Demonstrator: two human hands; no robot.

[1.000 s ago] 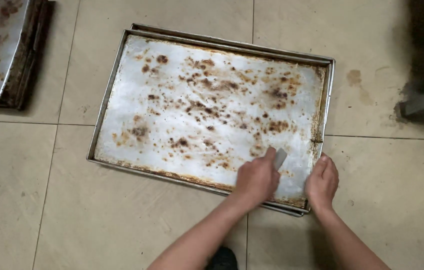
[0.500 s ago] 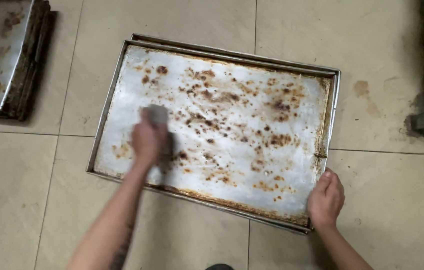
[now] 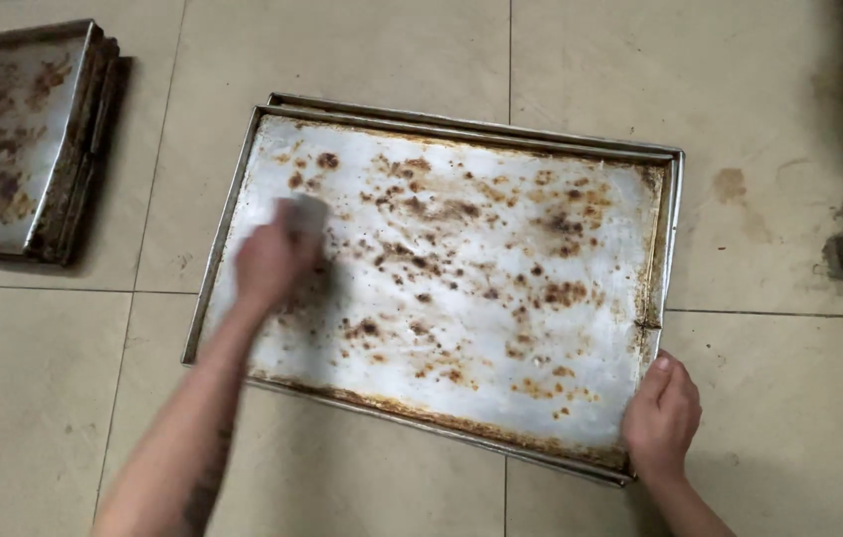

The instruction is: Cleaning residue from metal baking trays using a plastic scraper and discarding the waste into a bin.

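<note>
Across the middle of the head view, a large rectangular metal baking tray [image 3: 461, 298] lies flat on a beige tiled floor [image 3: 362, 50], its pale surface speckled with brown burnt-on spots and its lower rim crusted dark. At the tray's left part, the left hand [image 3: 272, 264] presses down on the surface, blurred, with its fingers closed around a small grey scraper or pad [image 3: 304, 214] that sticks out above the knuckles; what kind of tool it is cannot be told through the blur. At the lower right of the frame, the right hand [image 3: 662, 418] clasps the tray's lower right corner, fingers curled over the rim. A second tray edge shows just beneath the first along the top and right sides. At the upper left of the frame, well apart, sits a stack of stained trays [image 3: 19, 139]. A brown stain [image 3: 730, 184] marks the floor at the upper right.
</note>
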